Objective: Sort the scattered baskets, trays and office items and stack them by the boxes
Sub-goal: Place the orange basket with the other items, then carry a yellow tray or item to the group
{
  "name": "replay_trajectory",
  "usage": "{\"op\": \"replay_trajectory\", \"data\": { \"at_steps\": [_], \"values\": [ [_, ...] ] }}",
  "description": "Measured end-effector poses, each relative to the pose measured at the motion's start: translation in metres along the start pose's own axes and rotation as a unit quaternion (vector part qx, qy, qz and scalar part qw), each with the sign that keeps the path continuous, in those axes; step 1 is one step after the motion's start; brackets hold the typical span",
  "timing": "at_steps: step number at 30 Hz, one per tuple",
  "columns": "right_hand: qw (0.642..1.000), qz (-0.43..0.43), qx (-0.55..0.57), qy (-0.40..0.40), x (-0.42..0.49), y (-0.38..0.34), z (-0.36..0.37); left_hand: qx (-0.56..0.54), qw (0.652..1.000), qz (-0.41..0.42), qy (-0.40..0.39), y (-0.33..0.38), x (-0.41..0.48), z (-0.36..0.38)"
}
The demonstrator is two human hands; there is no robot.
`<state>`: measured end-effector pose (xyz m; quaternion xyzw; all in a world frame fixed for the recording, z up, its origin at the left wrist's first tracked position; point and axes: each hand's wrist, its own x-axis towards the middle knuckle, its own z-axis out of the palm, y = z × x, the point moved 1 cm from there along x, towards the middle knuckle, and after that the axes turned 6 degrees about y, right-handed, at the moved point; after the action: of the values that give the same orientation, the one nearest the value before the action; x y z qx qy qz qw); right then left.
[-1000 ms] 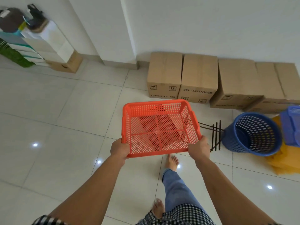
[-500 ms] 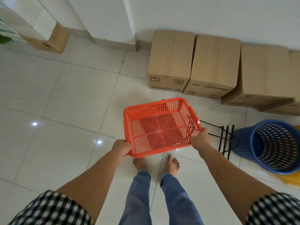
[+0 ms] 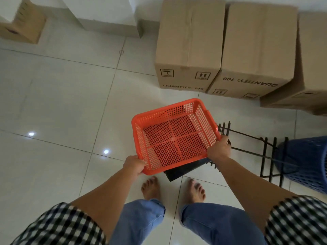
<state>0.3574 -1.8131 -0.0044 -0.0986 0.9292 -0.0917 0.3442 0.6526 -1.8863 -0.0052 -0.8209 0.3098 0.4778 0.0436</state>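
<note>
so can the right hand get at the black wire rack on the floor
Probably not yet: the right hand grips the orange basket by its rim. The black wire rack lies just beside it, with nothing between.

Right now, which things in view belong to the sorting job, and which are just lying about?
Job in hand: orange basket, gripped by the left hand and right hand; black wire rack; blue basket; dark flat item under the orange basket, kind unclear; row of cardboard boxes, the stacking spot.

Lying about: lone cardboard box at the far left.
</note>
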Motion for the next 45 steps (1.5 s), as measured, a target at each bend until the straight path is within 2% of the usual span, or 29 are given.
{"op": "replay_trajectory", "data": {
  "at_steps": [5, 8, 11, 14, 17, 25, 30, 33, 40, 43, 45],
  "values": [
    [1.0, -0.024, 0.012, 0.006, 0.029, 0.002, 0.025, 0.037, 0.999, -0.004, -0.008, -0.004, 0.023, 0.021],
    [0.999, -0.041, -0.009, -0.03, 0.033, 0.001, 0.028, 0.061, 0.997, 0.014, -0.039, 0.001, 0.019, 0.029],
    [0.996, -0.056, -0.032, -0.061, 0.022, 0.001, 0.017, 0.068, 0.996, 0.027, -0.059, 0.008, -0.002, 0.027],
    [0.995, -0.058, -0.032, -0.073, -0.009, 0.0, -0.011, 0.123, 0.99, 0.055, -0.045, 0.02, -0.038, 0.01],
    [0.993, -0.075, -0.045, -0.077, -0.054, 0.001, -0.048, 0.207, 0.971, 0.112, -0.031, 0.033, -0.089, -0.017],
    [0.991, -0.114, -0.045, -0.057, -0.193, 0.002, -0.157, 0.313, 0.902, 0.294, -0.032, 0.074, -0.232, -0.088],
    [0.995, -0.098, -0.019, 0.004, -0.26, 0.01, -0.199, 0.364, 0.833, 0.417, -0.023, 0.094, -0.295, -0.101],
    [0.995, -0.078, -0.011, 0.06, -0.294, 0.022, -0.213, 0.403, 0.779, 0.479, -0.024, 0.098, -0.324, -0.101],
    [0.985, 0.015, 0.055, 0.16, -0.349, 0.068, -0.24, 0.493, 0.608, 0.621, -0.038, 0.107, -0.395, -0.081],
    [0.972, 0.073, 0.106, 0.197, -0.371, 0.1, -0.252, 0.533, 0.523, 0.664, -0.046, 0.099, -0.431, -0.061],
    [0.959, 0.112, 0.141, 0.219, -0.388, 0.127, -0.259, 0.554, 0.479, 0.678, -0.055, 0.086, -0.457, -0.043]
  ]
}}
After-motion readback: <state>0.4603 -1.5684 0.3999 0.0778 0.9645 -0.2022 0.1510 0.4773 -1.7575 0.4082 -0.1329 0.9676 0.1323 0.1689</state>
